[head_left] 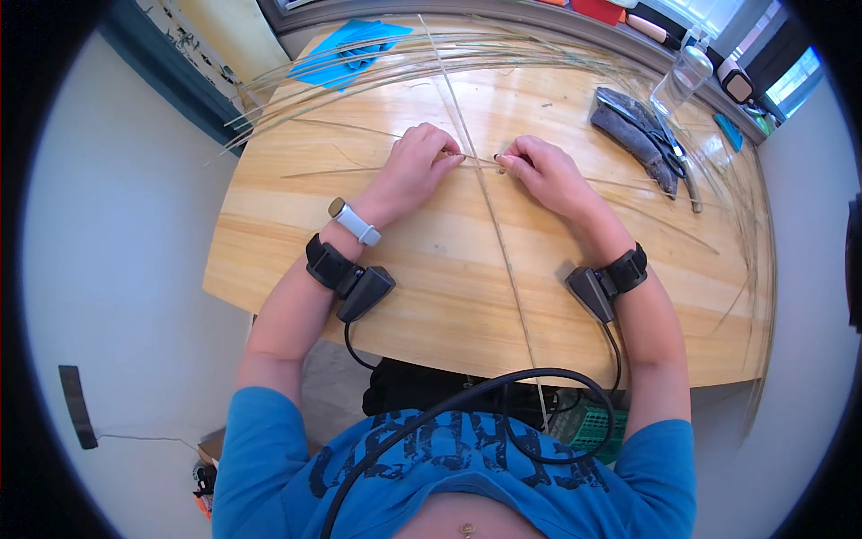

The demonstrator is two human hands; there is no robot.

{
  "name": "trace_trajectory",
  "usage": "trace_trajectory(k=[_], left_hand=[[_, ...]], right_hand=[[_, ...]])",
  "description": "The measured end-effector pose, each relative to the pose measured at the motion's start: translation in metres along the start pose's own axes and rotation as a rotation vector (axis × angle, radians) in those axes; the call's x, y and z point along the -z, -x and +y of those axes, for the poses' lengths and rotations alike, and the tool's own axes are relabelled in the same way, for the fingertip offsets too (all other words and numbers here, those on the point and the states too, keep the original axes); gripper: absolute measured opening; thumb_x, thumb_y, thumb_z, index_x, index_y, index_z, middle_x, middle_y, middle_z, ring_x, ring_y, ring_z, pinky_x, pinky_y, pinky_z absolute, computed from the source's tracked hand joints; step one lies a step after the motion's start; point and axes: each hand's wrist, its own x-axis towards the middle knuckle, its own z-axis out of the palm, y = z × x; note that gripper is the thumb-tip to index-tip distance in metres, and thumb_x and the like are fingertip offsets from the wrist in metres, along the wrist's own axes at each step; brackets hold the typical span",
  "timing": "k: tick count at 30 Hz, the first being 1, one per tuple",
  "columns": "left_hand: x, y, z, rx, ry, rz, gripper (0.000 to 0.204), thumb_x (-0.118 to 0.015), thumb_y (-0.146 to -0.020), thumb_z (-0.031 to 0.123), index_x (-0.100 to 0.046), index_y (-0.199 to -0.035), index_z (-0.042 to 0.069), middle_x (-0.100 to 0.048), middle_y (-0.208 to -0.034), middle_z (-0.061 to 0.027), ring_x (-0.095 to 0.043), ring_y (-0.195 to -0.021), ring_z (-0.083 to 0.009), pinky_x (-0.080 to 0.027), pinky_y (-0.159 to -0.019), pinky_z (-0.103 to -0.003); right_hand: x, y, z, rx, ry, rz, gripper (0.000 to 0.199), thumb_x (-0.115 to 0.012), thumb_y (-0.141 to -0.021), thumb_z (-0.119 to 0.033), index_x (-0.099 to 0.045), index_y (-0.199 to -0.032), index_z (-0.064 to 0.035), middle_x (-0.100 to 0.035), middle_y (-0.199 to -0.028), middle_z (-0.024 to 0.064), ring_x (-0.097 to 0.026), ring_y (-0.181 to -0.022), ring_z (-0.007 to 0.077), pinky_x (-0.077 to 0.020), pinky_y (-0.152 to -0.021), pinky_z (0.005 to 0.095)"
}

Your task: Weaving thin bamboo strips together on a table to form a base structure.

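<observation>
Both sets of fingers are curled in and pinching one thin, pale strip point(480, 162) that lies crosswise at the middle of the table point(431, 287). The left hand point(415, 166) grips it with thumb and forefinger pressed together; the right hand point(543, 171) pinches it just beside, a small gap between the two. The strip is flat, straw-coloured and very narrow, and runs out past both hands. A long strip point(489, 216) crosses under it, from the far edge toward the near edge. Bare wood lies open before the wrists. More strips point(377, 63) fan along the far edge over a blue sheet point(346, 54). A dark cloth bundle point(633, 130) and a clear bottle point(682, 76) stand far right.
</observation>
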Motion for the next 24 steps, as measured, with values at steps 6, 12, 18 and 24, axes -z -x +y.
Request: trace_trajectory(k=[6, 12, 18, 24], left_hand=[[-0.004, -0.002, -0.002, -0.001, -0.035, 0.028, 0.019, -0.070, -0.089, 0.022, -0.063, -0.096, 0.006, -0.059, -0.095, -0.0101, -0.056, -0.095, -0.0295, -0.046, -0.082, -0.039], [0.005, -0.004, -0.003, 0.006, -0.003, -0.021, 0.021, -0.072, -0.088, 0.027, -0.065, -0.093, 0.008, -0.060, -0.091, -0.0090, -0.057, -0.090, -0.0275, -0.046, -0.079, -0.039], [0.011, -0.003, 0.006, 0.122, 0.144, -0.089, 0.022, -0.075, -0.087, 0.024, -0.066, -0.091, 0.003, -0.062, -0.091, -0.0112, -0.062, -0.085, -0.0240, -0.052, -0.076, -0.034], [0.020, -0.012, 0.008, 0.387, 0.309, -0.235, 0.022, -0.079, -0.085, 0.022, -0.070, -0.089, 0.002, -0.068, -0.083, -0.0057, -0.063, -0.077, -0.0131, -0.051, -0.071, -0.027]], right_hand=[[-0.002, -0.001, 0.001, 0.000, 0.011, -0.009, 0.031, -0.060, -0.096, -0.033, -0.066, -0.093, -0.0033, -0.068, -0.092, 0.0185, -0.063, -0.089, 0.0374, -0.0487, -0.076, 0.0445], [-0.001, -0.002, 0.001, 0.001, 0.033, -0.018, 0.031, -0.060, -0.096, -0.033, -0.066, -0.093, -0.0035, -0.068, -0.092, 0.0184, -0.064, -0.090, 0.0377, -0.0490, -0.077, 0.0446], [0.001, -0.001, 0.000, -0.001, 0.016, -0.045, 0.031, -0.060, -0.096, -0.034, -0.067, -0.093, -0.0046, -0.069, -0.092, 0.0172, -0.064, -0.090, 0.0361, -0.0492, -0.077, 0.0439], [0.000, 0.000, 0.003, 0.044, 0.006, -0.044, 0.025, -0.063, -0.096, -0.029, -0.066, -0.094, -0.0042, -0.066, -0.084, 0.0145, -0.062, -0.080, 0.0293, -0.0480, -0.072, 0.0382]])
